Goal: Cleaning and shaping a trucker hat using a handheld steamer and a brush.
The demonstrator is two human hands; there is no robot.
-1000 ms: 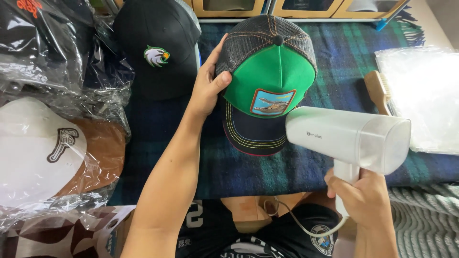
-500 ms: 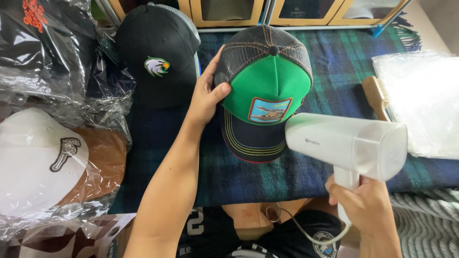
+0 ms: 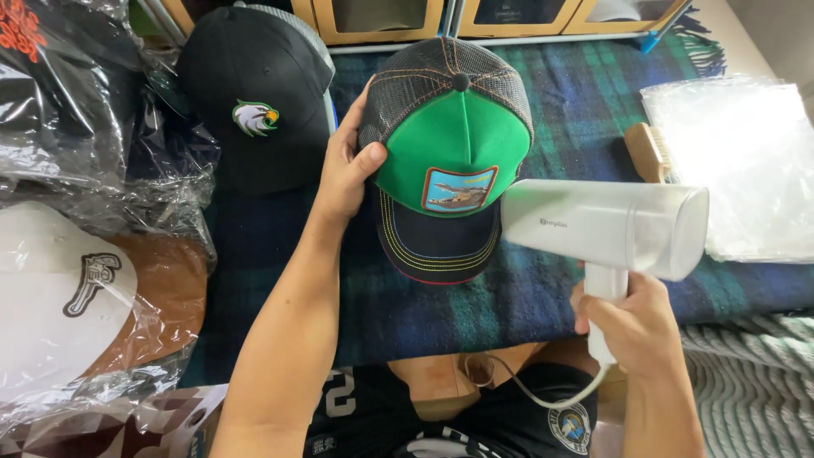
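A trucker cap (image 3: 454, 136) with a green front, grey mesh back and dark brim rests on a blue-green plaid blanket (image 3: 560, 102). My left hand (image 3: 346, 165) grips its left side, thumb on the green panel. My right hand (image 3: 626, 326) holds the handle of a white handheld steamer (image 3: 606, 225). The steamer's nozzle end points left at the cap's right side, close to the brim.
A black cap with a bird emblem (image 3: 254, 93) lies left of the green cap. Bagged caps (image 3: 76, 280) pile at the far left. A wooden brush (image 3: 646, 151) and a clear plastic bag (image 3: 738, 161) lie at the right. Framed boxes (image 3: 381, 17) line the back.
The steamer has shifted slightly up and left, closer to the cap's right side. My left hand keeps its hold on the cap. The camera view moved a little.
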